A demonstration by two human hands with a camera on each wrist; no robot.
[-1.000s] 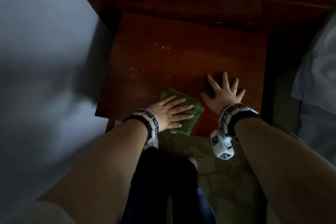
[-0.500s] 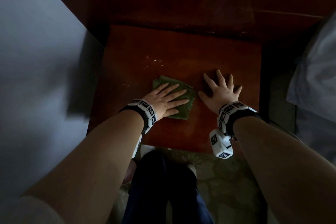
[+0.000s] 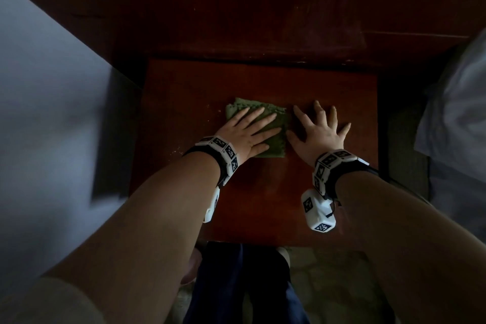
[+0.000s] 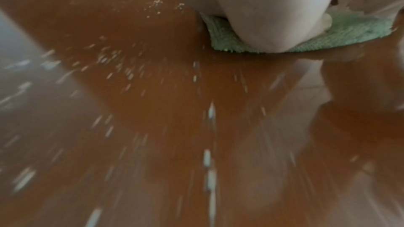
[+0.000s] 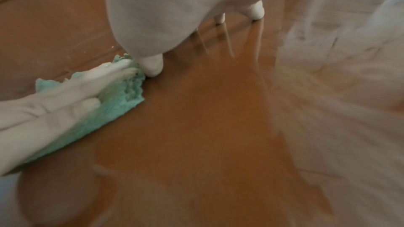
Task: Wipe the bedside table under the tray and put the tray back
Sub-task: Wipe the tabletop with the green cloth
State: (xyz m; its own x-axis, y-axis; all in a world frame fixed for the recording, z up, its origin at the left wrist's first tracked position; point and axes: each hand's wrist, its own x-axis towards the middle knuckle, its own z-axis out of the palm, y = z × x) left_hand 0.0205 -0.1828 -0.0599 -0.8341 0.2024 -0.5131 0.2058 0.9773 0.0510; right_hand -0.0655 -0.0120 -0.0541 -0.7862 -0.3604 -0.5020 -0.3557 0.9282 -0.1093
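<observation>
A folded green cloth (image 3: 273,137) lies on the reddish wooden bedside table (image 3: 263,81), near its middle. My left hand (image 3: 247,129) presses flat on the cloth with straight, spread fingers. The right hand (image 3: 319,126) rests flat on the bare wood just right of the cloth, fingers spread, its thumb at the cloth's edge. The left wrist view shows the cloth (image 4: 354,30) under the palm, with pale crumbs (image 4: 157,4) on the wood to the left. In the right wrist view the cloth (image 5: 116,103) lies under the left fingers. No tray is in view.
A pale blurred surface (image 3: 47,118) fills the left. White bedding (image 3: 457,113) hangs at the right. A dark wooden panel (image 3: 236,8) rises behind the table. A patterned floor (image 3: 331,276) and dark trouser legs (image 3: 242,292) lie below the table's front edge.
The left hand has pushed the cloth away from the table's front edge toward the back. The right hand has moved with it. The camera view has shifted.
</observation>
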